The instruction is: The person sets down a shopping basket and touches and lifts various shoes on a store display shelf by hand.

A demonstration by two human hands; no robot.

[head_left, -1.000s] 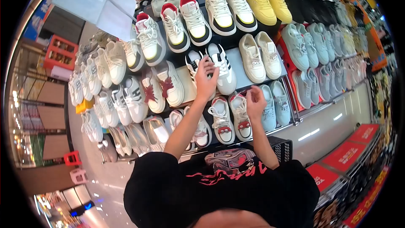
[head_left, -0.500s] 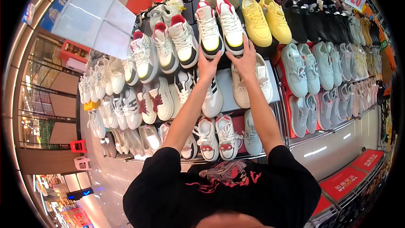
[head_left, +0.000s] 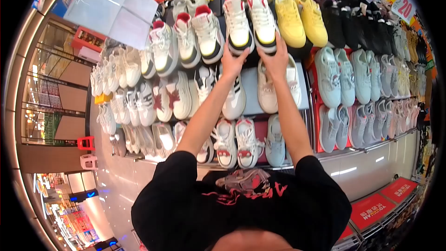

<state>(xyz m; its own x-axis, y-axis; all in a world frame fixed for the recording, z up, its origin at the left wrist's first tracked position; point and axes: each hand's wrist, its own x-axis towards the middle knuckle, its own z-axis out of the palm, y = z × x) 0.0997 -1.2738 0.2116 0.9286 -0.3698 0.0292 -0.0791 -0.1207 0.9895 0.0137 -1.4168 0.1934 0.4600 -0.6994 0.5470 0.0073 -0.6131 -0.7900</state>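
Both arms stretch forward to a pair of white sneakers with red linings and black-and-yellow toes on the upper tier. My left hand (head_left: 233, 62) has its fingers round the toe of the left sneaker (head_left: 237, 22). At the toe of the right sneaker (head_left: 263, 19), my right hand (head_left: 276, 60) holds on, thumb inward and fingers along the outer side. The two sneakers stand side by side, toes toward me. Yellow sneakers (head_left: 291, 19) sit just right of them, and matching white sneakers (head_left: 207, 32) to the left. Below my hands are cream shoes (head_left: 267, 86), partly covered by my right forearm.
Tiered racks carry rows of shoes, including pale blue sneakers (head_left: 329, 76) and grey sneakers (head_left: 328, 128) at right. White panels (head_left: 111, 9) rise at upper left. A price sign (head_left: 404, 7) stands at upper right. Small stools (head_left: 86, 143) are on the floor at left.
The view has shifted slightly, so the racks appear a little farther right and higher. Both hands stay on the same pair of sneakers, which keep their place beside the yellow ones.
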